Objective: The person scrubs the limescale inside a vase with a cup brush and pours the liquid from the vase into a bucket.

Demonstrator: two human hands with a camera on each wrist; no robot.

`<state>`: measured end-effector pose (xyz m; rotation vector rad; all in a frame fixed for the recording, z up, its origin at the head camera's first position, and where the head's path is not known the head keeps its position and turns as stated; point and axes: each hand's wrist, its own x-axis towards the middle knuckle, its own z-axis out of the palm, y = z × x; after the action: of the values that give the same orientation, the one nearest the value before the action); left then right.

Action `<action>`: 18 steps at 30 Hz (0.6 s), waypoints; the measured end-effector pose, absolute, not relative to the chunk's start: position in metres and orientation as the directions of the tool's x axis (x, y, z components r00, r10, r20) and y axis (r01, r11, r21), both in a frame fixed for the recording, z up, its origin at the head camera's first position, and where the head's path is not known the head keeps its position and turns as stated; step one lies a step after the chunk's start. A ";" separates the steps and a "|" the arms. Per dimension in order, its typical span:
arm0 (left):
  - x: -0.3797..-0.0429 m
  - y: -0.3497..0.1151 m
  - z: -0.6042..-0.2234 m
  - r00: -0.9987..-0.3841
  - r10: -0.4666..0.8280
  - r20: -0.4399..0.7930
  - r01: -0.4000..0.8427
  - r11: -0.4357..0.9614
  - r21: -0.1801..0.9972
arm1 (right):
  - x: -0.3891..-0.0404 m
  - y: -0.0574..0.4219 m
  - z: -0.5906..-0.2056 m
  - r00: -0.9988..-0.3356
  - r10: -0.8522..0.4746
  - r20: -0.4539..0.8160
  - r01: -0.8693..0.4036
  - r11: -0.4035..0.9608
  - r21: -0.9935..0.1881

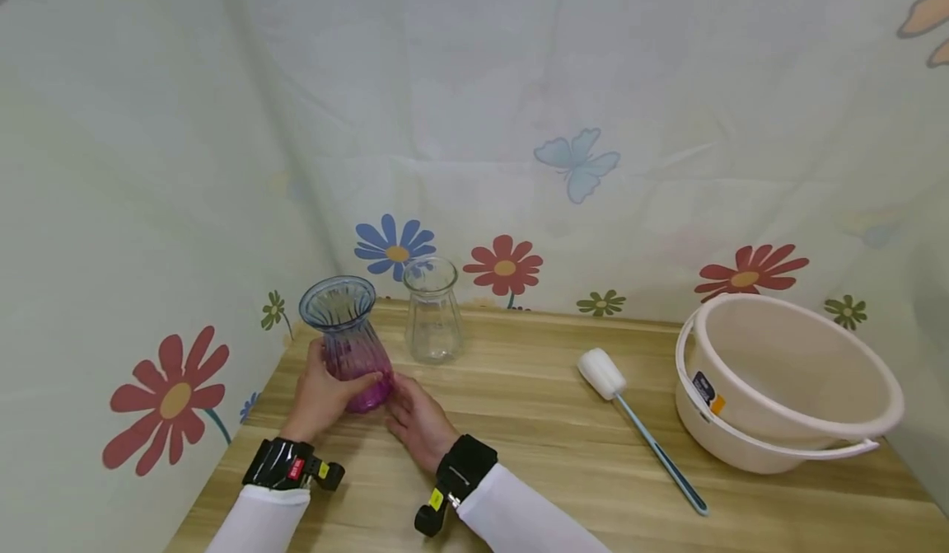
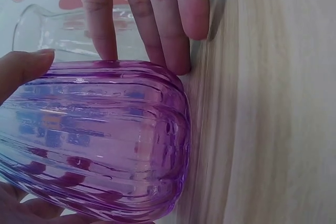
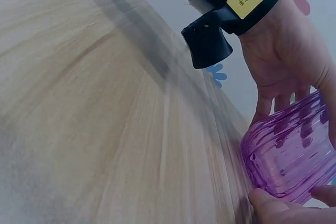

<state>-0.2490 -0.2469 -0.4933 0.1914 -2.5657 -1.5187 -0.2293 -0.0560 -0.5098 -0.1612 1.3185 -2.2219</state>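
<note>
A ribbed glass vase, blue at its flared rim and shading to purple at the base, stands at the left of the table. My left hand grips its lower body, thumb across the near side and fingers behind. On the vase's right side, the fairly straight fingers of my right hand touch the glass near the base. The left wrist view shows those fingertips against the purple wall. In the right wrist view, left-hand fingers show through the purple glass. Behind it stands a clear glass vase.
A white sponge-headed brush with a blue handle lies right of centre on the wooden table. To its right is a pale pink bucket with its handle lowered. Flower-printed curtains border the table at the back and left.
</note>
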 end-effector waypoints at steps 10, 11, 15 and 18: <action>-0.248 -0.250 -0.498 -0.982 -0.158 0.105 0.010 0.512 0.859 | -0.231 -0.052 -0.513 -0.840 -0.510 -0.183 0.404 -0.365 -0.839; -0.247 -0.250 -0.498 -0.982 -0.158 0.101 0.005 0.514 0.858 | -0.231 -0.051 -0.513 -0.840 -0.512 -0.180 0.401 -0.364 -0.840; -0.235 -0.248 -0.493 -0.982 -0.163 0.093 -0.004 0.513 0.858 | -0.229 -0.043 -0.514 -0.841 -0.511 -0.178 0.403 -0.373 -0.836; -0.222 -0.245 -0.485 -0.975 -0.196 0.100 -0.016 0.514 0.858 | -0.228 -0.035 -0.512 -0.841 -0.511 -0.177 0.406 -0.380 -0.831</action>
<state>-0.2223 -0.2454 -0.4852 0.1820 -2.5689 -1.4524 -0.2277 -0.0354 -0.5122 -0.1461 1.2975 -2.2261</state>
